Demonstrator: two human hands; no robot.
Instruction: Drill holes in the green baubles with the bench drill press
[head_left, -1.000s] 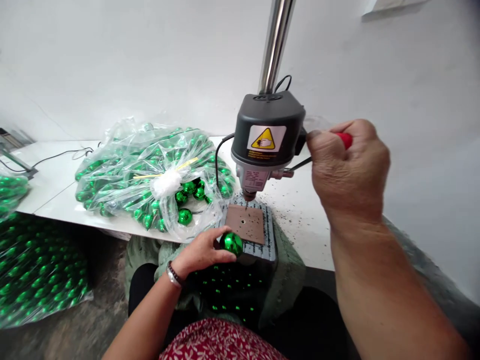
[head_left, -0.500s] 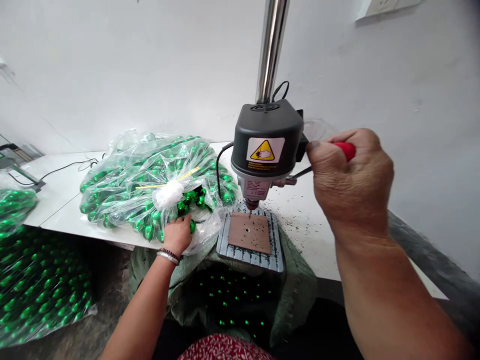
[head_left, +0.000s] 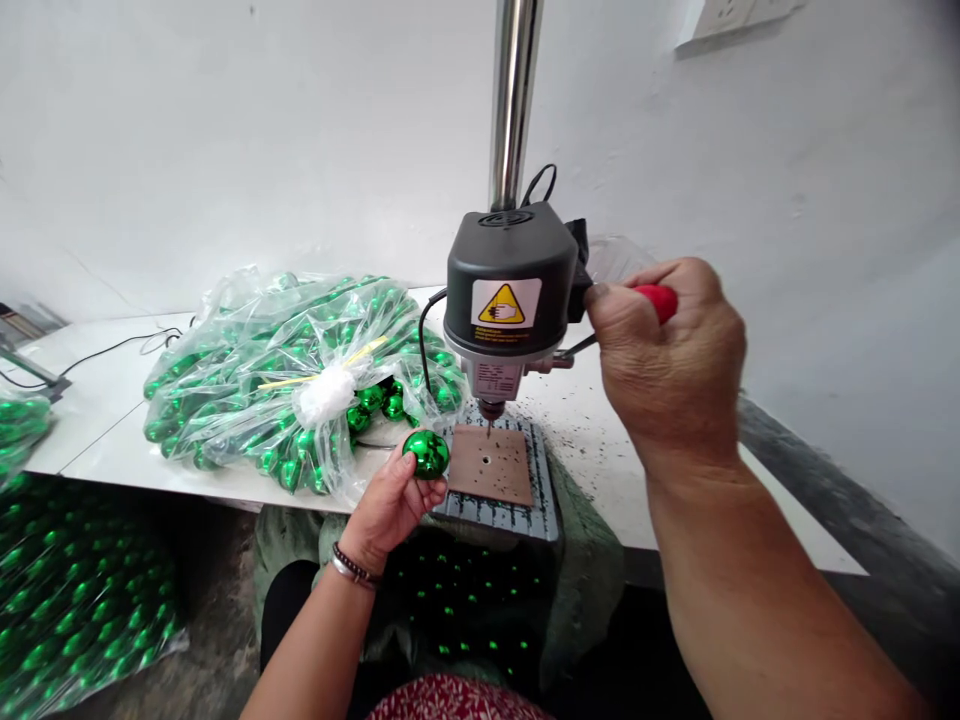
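My left hand [head_left: 394, 500] holds a shiny green ball [head_left: 426, 455] between thumb and fingers, just left of the drill press base [head_left: 546, 500]. My right hand [head_left: 667, 350] is closed round the red-knobbed lever [head_left: 661, 300] of the black drill press [head_left: 511, 280]. Under the drill bit [head_left: 490, 428] lies a brown square plate [head_left: 499, 470] with a small hole and green shavings on it. The bit stands above the plate. A clear plastic bag of green balls [head_left: 247, 370] lies open on the white table, left of the press.
The white table [head_left: 97, 440] bears scattered shavings right of the press. Another bag of green balls [head_left: 82, 590] is at the lower left. Below the press, a green woven sack [head_left: 589, 580] holds many green balls. A black cable [head_left: 424, 340] hangs beside the press.
My left hand has moved right, away from the bag's opening, with a green ball now raised in its fingers. My right hand stays on the lever. The view has shifted slightly.
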